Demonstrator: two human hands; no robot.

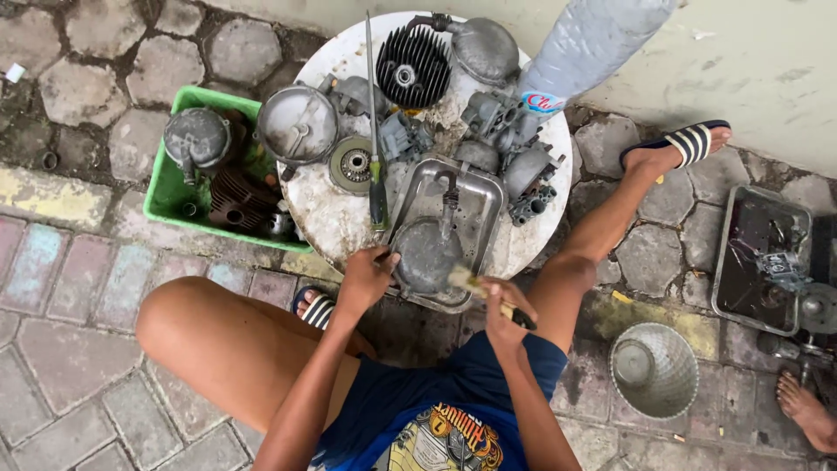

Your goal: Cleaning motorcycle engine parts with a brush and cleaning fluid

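Hands over a steel tray [488,187]: left hand [366,275], arm extended, curls around a grey engine cover [425,255]; right hand [504,316], wrist bent, fingers closed on a paintbrush [475,286].

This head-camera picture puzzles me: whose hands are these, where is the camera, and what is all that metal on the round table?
The camera sits on a person's head and looks straight down, so you see their own arms, knees and sandalled feet. There is no machine here, only two bare hands. The left hand steadies a grey, rounded metal part that lies in a shallow steel tray. The right hand holds a brush with its bristles against that part. The tray rests on a round white table crowded with engine pieces, among them a black finned cylinder head, plus a long screwdriver. A green crate with more parts stands to the left. The bare foot at the lower right belongs to someone else.
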